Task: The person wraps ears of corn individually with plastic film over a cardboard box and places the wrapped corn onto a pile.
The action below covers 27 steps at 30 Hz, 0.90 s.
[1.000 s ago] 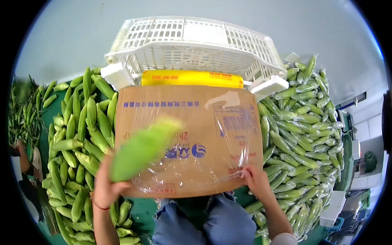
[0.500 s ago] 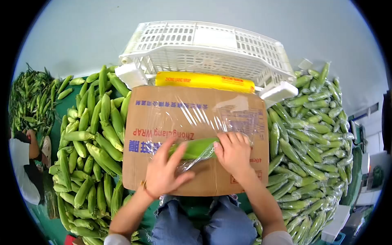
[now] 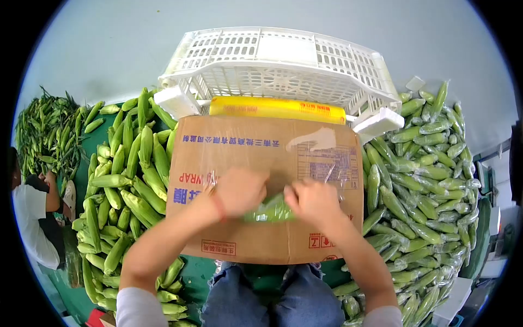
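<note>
A green ear of corn in its husk (image 3: 271, 211), in shiny clear film, lies crosswise over the cardboard box (image 3: 272, 242) in front of me. My right hand (image 3: 313, 203) is closed around its right end. At the other end is my left hand (image 3: 239, 191), blurred by motion, with its fingers curled in just above the corn. Whatever those fingers pinch is hidden. Behind the box, a yellow roll of cling film (image 3: 278, 109) rests on a rod between white end pieces.
A white plastic crate (image 3: 283, 79) stands on its side behind the roll. Unwrapped corn (image 3: 128, 158) is heaped at left, film-wrapped corn (image 3: 419, 191) at right. Far left, another person (image 3: 35, 218) sits beside a pile of darker green corn (image 3: 46, 131).
My left hand has gone from spread fingers to curled ones, moving up and right. The film sheet that stretched over the box from the roll no longer shows there. The view has shifted slightly.
</note>
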Tool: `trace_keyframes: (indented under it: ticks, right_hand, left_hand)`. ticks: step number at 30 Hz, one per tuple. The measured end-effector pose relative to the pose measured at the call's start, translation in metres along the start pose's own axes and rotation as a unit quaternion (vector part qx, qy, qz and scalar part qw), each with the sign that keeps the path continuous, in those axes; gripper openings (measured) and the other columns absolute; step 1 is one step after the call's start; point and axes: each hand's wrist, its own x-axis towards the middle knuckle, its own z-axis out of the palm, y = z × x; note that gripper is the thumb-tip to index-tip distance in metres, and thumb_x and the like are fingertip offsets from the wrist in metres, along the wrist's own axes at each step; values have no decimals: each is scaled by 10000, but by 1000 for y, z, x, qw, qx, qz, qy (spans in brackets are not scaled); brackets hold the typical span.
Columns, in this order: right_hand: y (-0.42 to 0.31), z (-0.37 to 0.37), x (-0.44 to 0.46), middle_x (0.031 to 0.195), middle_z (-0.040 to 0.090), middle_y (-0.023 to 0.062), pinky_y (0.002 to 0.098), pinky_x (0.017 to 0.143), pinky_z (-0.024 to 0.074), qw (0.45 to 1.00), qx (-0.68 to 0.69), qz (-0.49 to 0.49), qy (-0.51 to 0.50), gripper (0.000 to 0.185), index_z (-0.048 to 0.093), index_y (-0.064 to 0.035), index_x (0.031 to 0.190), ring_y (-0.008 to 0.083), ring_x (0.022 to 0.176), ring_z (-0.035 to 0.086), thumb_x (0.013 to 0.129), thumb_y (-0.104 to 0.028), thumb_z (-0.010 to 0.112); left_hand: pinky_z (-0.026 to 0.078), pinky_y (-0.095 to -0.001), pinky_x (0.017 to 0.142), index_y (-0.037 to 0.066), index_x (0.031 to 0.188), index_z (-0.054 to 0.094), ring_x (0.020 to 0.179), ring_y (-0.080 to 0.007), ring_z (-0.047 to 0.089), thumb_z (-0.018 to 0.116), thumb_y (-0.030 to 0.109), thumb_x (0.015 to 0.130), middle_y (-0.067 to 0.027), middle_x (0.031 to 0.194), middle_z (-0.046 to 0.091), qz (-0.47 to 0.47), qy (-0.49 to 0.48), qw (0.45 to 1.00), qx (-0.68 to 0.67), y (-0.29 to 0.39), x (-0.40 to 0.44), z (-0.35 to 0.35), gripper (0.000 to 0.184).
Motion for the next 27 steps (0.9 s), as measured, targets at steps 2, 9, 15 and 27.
trace_keyframes:
  ticks: [2,9,15,27]
  right_hand:
    - [-19,-10,-26,607,621,151,454,437,513,998,25,-16,-54,374,621,-87,765,349,472,617,911,-415,520]
    - [-20,-28,-22,1044,611,161,421,569,552,997,46,-49,32,473,585,-78,1047,323,778,661,834,-498,624]
    - [0,-3,29,1103,591,105,385,910,477,959,-57,-255,108,628,550,-92,1185,274,1074,560,692,-419,761]
    - [-18,-56,-93,882,641,173,444,612,530,896,236,-130,-352,665,543,-71,1181,315,824,663,778,-592,631]
  left_hand:
    - [545,-433,700,14,983,640,804,-352,664,610,279,840,-237,1021,639,23,-94,995,18,41,-62,-12,303]
    - [266,-577,1076,99,1331,492,1346,-439,317,570,440,882,-255,1439,348,-30,189,979,68,25,-65,39,569]
    - [299,-418,1127,-60,1412,325,1382,-391,301,653,328,840,-267,1477,306,70,177,979,74,-74,51,-16,765]
    - [292,-408,1139,14,1431,359,1384,-417,300,712,272,770,-263,1494,298,32,25,996,78,-65,72,-33,793]
